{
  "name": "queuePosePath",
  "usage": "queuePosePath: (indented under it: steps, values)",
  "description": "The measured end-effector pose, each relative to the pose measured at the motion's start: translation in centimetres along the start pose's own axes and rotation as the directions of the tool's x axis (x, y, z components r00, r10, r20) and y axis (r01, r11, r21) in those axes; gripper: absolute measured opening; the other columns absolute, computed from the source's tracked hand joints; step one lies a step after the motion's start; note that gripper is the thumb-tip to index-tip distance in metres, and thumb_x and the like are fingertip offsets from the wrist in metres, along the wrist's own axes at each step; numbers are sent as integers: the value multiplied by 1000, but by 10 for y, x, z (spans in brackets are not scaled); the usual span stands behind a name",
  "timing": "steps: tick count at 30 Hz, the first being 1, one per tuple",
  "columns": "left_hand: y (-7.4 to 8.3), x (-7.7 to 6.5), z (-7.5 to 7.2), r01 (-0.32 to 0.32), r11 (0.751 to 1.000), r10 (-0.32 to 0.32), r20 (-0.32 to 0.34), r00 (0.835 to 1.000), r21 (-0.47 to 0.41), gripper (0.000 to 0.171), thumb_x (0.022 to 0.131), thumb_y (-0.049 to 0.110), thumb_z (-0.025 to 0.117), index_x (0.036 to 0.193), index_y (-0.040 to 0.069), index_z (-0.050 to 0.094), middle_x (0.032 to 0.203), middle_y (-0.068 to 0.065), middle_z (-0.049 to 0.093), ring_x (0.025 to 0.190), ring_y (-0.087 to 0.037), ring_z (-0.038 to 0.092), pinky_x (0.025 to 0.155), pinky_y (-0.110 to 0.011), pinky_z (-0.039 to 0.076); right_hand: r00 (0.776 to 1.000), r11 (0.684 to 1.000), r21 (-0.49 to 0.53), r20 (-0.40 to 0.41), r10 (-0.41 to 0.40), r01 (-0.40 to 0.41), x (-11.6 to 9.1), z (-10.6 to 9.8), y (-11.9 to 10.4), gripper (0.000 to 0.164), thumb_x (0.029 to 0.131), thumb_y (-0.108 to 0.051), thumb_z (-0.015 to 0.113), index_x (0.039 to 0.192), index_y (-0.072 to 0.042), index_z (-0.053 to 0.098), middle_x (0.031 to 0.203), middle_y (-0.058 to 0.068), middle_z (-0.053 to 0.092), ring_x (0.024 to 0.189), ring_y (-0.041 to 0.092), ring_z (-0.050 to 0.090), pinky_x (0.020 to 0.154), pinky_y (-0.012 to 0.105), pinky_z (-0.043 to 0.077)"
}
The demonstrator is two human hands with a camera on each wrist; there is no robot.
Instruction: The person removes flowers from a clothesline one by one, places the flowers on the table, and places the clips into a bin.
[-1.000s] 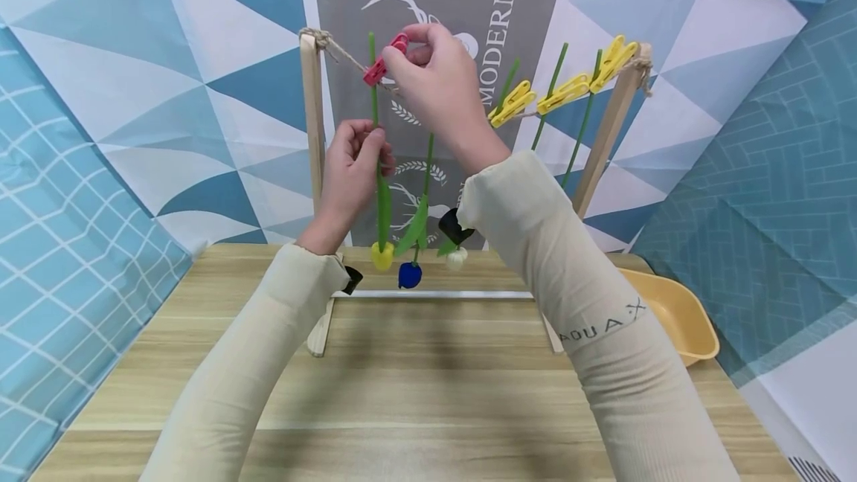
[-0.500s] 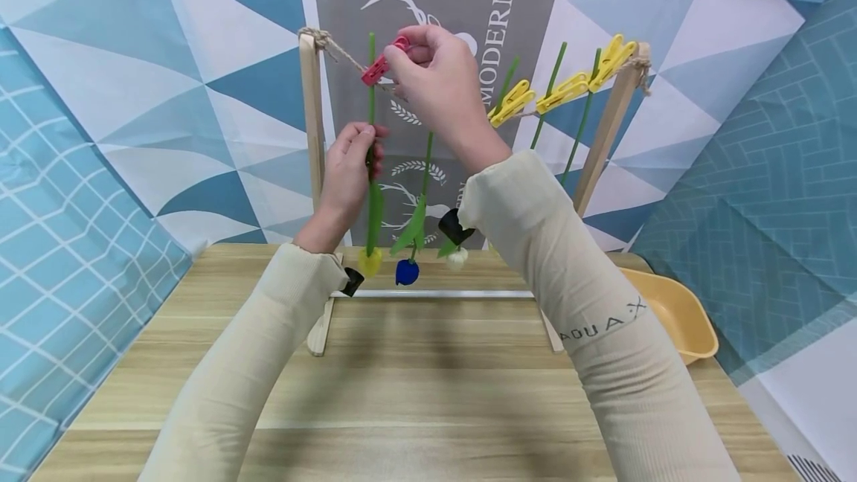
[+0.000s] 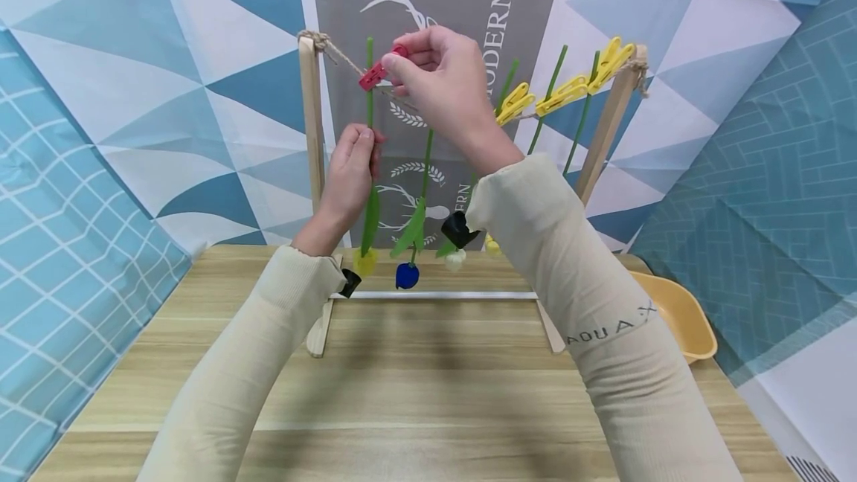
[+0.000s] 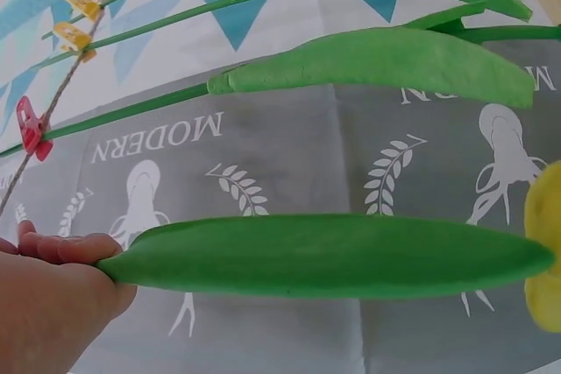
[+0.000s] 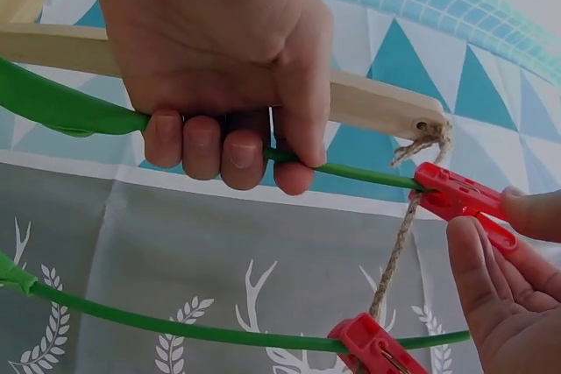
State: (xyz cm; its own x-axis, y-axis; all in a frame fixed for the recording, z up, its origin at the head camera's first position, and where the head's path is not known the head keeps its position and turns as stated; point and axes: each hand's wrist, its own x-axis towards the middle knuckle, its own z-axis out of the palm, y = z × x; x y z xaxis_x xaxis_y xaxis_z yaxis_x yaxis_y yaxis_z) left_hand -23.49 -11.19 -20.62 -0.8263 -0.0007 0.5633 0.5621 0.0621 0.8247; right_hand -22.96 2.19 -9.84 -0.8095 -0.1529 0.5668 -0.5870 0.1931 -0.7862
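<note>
My left hand [image 3: 348, 173] holds the green stem of a yellow artificial tulip [image 3: 364, 262], which hangs head down with its long leaf [image 4: 333, 256]. With thumb and fingers, my right hand [image 3: 450, 88] pinches a red clothespin [image 3: 373, 78]. In the right wrist view its tip sits over both the rope [image 5: 396, 256] and the stem [image 5: 368, 172], near the left post. A second red clothespin [image 5: 372, 343] clips another stem to the rope. To the right hang a blue tulip [image 3: 407, 275] and a white one [image 3: 455, 259], also head down.
Two wooden posts [image 3: 311, 125] carry the sagging rope, joined low down by a pale bar [image 3: 435, 294]. Several yellow clothespins [image 3: 564, 94] hold stems on the right half. A yellow-orange basin [image 3: 679, 311] stands at the right of the wooden table [image 3: 428, 407].
The yellow tulip's head has swung left and its stem hangs straighter, as my left hand shifted slightly left. The red clothespin, still in my right hand, has moved slightly left and down.
</note>
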Motion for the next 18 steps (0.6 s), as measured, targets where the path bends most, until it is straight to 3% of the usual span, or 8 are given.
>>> queuePosePath:
  steps: [10, 18]
  values:
    - [5, -2, -2, 3, 1000, -3, 30, 1000, 22, 22, 103, 17, 25, 97, 7, 44, 66, 2, 34, 57, -11, 30, 58, -23, 27, 998, 993, 113, -44, -39, 44, -2, -7, -4, 16, 85, -7, 67, 98, 2, 65, 85, 9, 68, 73, 17, 66, 74, 22, 54]
    - [5, -7, -10, 29, 994, -31, 23, 999, 106, 25, 104, 20, 25, 101, 3, 44, 70, 1, 34, 60, -11, 32, 60, -23, 29, 991, 970, 221, -104, -82, 103, -2, -10, -4, 19, 84, -3, 66, 101, 5, 64, 86, 10, 67, 74, 18, 66, 76, 24, 54]
